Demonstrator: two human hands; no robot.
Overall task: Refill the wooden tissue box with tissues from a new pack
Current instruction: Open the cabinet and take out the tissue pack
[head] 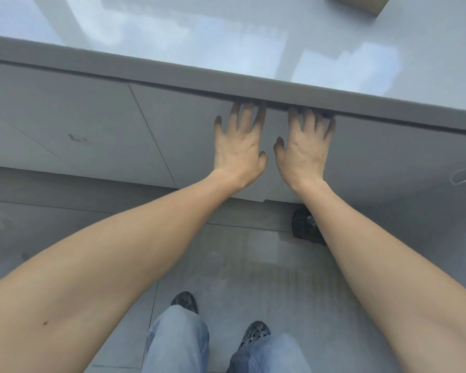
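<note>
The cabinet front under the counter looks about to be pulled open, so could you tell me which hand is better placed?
Neither clearly: left hand and right hand both hook fingertips under the counter edge.

Bare forearms, no sleeves, no rings or watch seen. Small dark mole on left forearm [45, 323]. Light blue denim jeans [178, 343], loose legs. Dark perforated clog-style shoes [184, 301], speckled pattern, at 6 o'clock.
</note>
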